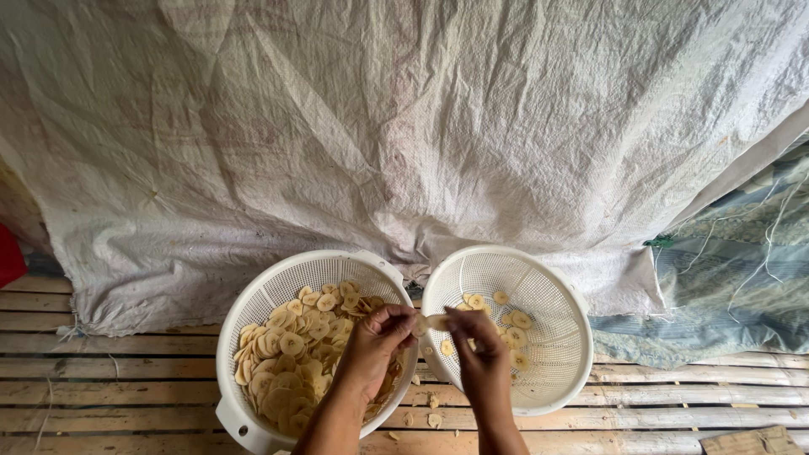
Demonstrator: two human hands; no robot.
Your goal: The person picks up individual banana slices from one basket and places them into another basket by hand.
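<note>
The left hand point(371, 345) and right hand point(482, 358) are pinching together on one pale banana slice point(436, 322), holding it just above the gap between two white colanders. Left of that slice, the fuller colander point(253, 307) is brimming with slices; right of it, the sparser colander point(556, 286) is carrying only a few. The hands seem to be separating stuck slices, which calls for a gentle peel apart. Forearms are running off the bottom edge, and loose bits on the slatted bamboo floor point(126, 396) are too small to identify.
</note>
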